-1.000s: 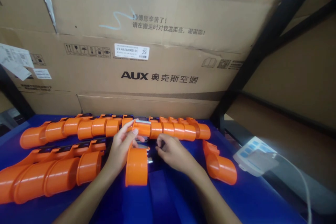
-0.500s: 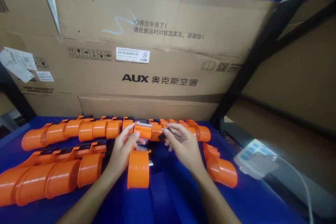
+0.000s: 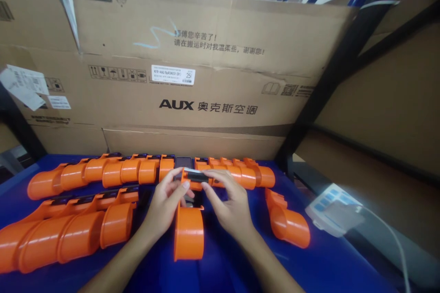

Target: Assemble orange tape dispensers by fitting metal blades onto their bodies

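My left hand (image 3: 167, 199) is closed around the toothed end of an orange tape dispenser (image 3: 189, 234), with thumb in front and fingers behind. The dispenser's round drum hangs below my fingers, and a pale serrated blade (image 3: 191, 170) runs along its top edge. My right hand (image 3: 232, 197) pinches a small black strip-like part (image 3: 196, 177) at its right end. That part lies lengthwise against the dispenser's head, just under the blade. Whether it is seated there I cannot tell. My right fingertips partly cover its end.
Several orange dispensers (image 3: 113, 174) stand in a row at the back of the blue surface (image 3: 330, 270). More (image 3: 82, 229) stand at front left, and one (image 3: 290, 226) lies at right. A white power strip (image 3: 335, 210) with a cable is far right. A large carton (image 3: 213, 82) forms the back.
My right hand has moved left, bringing the black part from beside the dispenser onto its head below the blade. The dispenser has shifted slightly right and down in my left hand.
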A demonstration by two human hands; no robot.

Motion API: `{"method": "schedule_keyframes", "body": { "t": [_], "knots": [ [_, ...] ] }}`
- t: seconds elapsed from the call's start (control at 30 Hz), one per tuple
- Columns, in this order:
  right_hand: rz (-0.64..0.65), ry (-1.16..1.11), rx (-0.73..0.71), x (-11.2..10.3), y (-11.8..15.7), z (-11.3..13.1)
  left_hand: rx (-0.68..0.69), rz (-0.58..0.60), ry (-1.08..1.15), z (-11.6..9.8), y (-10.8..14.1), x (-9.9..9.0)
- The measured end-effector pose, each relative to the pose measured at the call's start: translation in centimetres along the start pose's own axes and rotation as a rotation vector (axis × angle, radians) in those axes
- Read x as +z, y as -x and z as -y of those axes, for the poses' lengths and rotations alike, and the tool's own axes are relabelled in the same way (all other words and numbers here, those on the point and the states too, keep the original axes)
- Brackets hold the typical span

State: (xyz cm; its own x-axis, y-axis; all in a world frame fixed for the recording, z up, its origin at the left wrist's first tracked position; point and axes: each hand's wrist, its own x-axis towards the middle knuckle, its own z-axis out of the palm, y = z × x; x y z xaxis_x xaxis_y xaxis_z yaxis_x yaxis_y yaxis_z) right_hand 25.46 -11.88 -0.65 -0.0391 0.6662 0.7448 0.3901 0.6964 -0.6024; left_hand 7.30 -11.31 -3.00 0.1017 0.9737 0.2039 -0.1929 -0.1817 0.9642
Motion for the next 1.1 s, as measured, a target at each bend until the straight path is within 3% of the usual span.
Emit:
{"method": "schedule_keyframes", "body": {
  "t": [0.13,0.67,0.93,1.0,1.1],
  "knots": [
    [-0.015,0.105,-0.083,0.1,0.1,-0.1,-0.004,0.01,0.004,0.1,0.1,0.1],
    [0.102,0.061,-0.009,0.1,0.3,-0.6,0.028,0.061,0.096,0.1,0.3,0.6],
    [0.106,-0.06,0.141,-0.5,-0.2,-0.8,-0.033,0.045,0.096,0.9,-0.5,-0.3],
    [0.139,-0.021,0.172,-1.1,-0.6,-1.1,-0.046,0.037,0.092,1.0,-0.6,-0.4],
    [0.319,0.116,0.177,-2.4,-1.1,-1.7,-0.048,0.043,0.079,0.9,-0.7,-0.4]
  ]
}}
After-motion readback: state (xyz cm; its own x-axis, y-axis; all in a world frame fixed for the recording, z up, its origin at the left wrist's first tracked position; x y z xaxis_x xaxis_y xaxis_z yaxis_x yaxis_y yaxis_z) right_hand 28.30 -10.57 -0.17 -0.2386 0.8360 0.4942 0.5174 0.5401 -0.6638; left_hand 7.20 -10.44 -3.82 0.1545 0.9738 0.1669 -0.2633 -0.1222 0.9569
